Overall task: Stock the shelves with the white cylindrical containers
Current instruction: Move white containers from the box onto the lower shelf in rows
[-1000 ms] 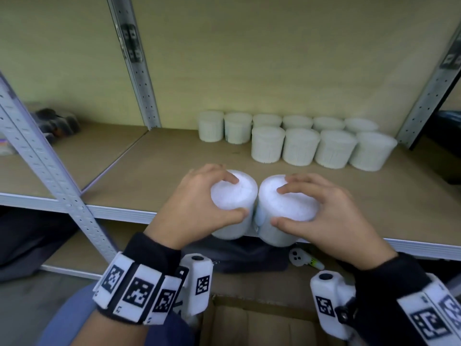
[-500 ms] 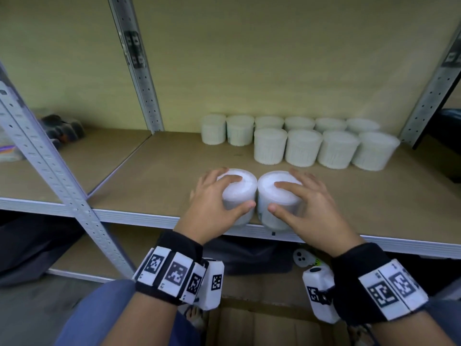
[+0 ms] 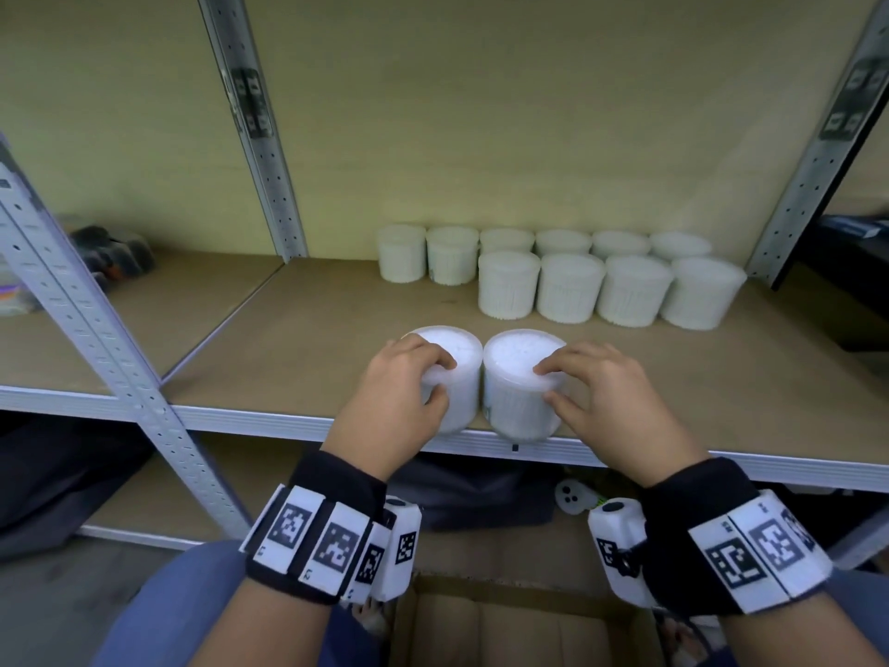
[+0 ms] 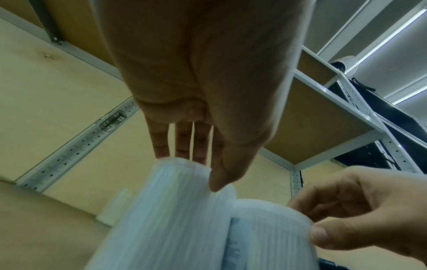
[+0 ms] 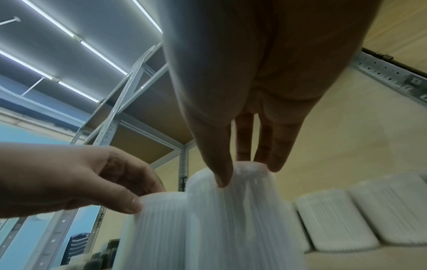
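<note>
Two ribbed white cylindrical containers (image 3: 486, 377)

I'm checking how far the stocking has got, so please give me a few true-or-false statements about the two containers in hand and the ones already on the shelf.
1. Each hand holds one white container. True: the left hand grips the left container, the right hand grips the right container.
2. The two held containers stand at the back of the shelf. False: they stand at the front edge of the shelf.
3. The stocked containers form two rows at the back right. True.
4. The front stocked row holds six containers. False: it holds four; the back row shows six.
5. The held containers lie on their sides. False: they stand upright, side by side.
</note>
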The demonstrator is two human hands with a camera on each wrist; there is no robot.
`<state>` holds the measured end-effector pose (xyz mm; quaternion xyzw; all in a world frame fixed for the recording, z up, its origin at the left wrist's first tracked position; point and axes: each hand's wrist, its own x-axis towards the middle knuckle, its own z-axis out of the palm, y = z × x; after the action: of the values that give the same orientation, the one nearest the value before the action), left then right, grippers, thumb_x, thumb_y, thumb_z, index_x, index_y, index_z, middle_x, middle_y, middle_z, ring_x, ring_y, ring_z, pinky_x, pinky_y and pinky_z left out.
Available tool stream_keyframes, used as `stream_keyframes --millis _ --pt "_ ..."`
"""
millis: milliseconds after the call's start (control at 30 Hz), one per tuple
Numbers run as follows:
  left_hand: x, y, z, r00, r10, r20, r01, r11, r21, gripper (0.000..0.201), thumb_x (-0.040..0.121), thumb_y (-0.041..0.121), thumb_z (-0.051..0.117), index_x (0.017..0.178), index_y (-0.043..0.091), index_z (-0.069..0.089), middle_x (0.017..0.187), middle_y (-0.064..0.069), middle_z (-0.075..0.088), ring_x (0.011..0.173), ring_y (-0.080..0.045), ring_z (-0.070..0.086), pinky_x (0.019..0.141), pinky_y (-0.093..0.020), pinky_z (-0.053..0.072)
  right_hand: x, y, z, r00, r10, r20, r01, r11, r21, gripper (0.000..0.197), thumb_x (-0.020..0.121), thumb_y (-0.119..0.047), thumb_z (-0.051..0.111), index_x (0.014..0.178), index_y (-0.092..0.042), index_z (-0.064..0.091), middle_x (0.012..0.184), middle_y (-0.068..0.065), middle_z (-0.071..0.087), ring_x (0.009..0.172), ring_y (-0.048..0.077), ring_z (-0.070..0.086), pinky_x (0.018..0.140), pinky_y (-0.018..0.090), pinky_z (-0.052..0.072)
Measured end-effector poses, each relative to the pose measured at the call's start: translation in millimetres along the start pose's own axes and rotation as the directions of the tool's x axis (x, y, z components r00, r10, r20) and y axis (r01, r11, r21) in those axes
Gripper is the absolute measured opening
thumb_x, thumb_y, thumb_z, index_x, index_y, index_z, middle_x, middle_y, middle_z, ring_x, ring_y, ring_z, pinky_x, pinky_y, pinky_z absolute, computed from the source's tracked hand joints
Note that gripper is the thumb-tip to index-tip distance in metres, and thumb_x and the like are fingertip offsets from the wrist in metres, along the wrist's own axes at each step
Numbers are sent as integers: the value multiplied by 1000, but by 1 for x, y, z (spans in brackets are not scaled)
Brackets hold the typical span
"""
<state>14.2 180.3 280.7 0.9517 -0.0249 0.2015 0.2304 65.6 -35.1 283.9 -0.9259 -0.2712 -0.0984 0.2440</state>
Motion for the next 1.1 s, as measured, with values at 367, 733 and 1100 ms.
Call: stream_keyframes --millis 367,733,1100 --pt "41 -28 -9 993 -106 58 103 993 51 25 85 11 61 108 19 68 118 2 64 111 -15 56 91 -21 41 54 -12 16 998 24 54 -21 999 -46 29 88 -17 64 116 -18 68 123 0 64 121 17 52 102 27 40" --pt "110 -86 -5 973 -217 83 208 972 105 26 86 7 60 110 16 67 121 -4 62 108 -18 58 86 -18 38 142 -24 42 992 27 127 -18 997 -74 30 89 -21 62 119 -21 65 127 1 61 120 19 55 99 31 43" --pt "163 -124 3 972 -232 36 231 972 34 24 86 4 60 108 11 69 119 -3 65 111 -19 58 86 -15 35 217 -20 66 983 3 184 28 986 -166 28 91 -11 54 117 -15 64 122 6 63 110 28 59 90 33 45"
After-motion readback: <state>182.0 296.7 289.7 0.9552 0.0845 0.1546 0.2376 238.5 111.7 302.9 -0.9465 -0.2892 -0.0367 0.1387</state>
